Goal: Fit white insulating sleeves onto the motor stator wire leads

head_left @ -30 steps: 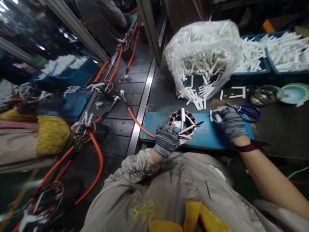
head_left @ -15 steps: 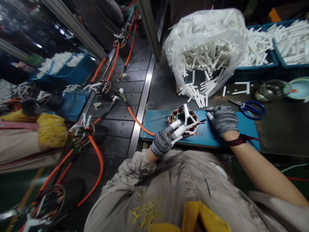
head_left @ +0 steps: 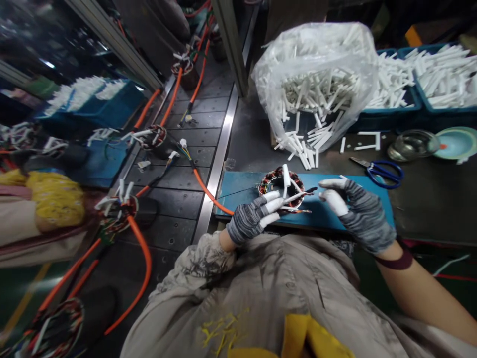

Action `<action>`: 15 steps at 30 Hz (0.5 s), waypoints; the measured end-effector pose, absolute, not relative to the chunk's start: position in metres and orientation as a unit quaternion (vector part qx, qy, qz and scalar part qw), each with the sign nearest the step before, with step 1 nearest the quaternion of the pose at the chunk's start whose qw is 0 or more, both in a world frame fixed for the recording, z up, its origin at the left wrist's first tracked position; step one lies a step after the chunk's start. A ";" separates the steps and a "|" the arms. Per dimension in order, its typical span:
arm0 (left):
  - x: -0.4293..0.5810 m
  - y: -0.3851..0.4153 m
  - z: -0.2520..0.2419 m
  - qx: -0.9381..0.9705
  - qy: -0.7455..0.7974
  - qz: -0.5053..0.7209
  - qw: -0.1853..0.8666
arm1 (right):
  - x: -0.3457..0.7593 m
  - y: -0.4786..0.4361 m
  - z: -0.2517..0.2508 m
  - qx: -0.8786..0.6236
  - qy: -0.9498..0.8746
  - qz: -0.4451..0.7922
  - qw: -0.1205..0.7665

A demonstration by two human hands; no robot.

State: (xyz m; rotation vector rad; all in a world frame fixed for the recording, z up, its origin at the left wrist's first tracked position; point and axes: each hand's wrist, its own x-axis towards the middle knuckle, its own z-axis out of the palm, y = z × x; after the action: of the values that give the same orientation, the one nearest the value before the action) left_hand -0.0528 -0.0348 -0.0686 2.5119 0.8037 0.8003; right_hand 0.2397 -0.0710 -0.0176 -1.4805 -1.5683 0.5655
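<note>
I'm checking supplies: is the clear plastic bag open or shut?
Open: the plastic bag gapes toward the wearer, with white tubes visible inside and lying loose at its mouth.

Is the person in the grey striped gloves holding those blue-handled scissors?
No, the scissors lie beyond the right hand, and neither it nor the left hand touches them.

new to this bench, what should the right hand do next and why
Probably ease the right hand toward the dark wire tip and pinch it: the hand hangs open just short of that tip, while the left hand is at the white-sleeved lead over the wound stator, seemingly placed to steady it.
</note>
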 end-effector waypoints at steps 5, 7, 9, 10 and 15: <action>-0.058 -0.033 -0.068 0.886 0.296 0.294 0.204 | 0.240 -0.061 -0.016 -0.492 -0.776 0.053 0.391; -0.060 -0.032 -0.068 0.883 0.286 0.315 0.196 | 0.239 -0.055 -0.013 -0.446 -0.817 -0.038 0.364; -0.061 -0.030 -0.068 0.882 0.274 0.332 0.194 | 0.237 -0.049 -0.009 -0.416 -0.839 -0.103 0.336; -0.061 -0.029 -0.068 0.881 0.268 0.337 0.194 | 0.236 -0.046 -0.006 -0.408 -0.846 -0.118 0.322; -0.063 -0.028 -0.069 0.880 0.262 0.344 0.196 | 0.241 -0.038 0.002 -0.419 -0.848 -0.061 0.318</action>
State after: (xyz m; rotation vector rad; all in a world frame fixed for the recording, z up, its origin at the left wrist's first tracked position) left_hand -0.0625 -0.0279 -0.0687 2.4647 0.7327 0.9648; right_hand 0.2406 -0.0382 0.0019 -1.1017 -2.2316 -0.1604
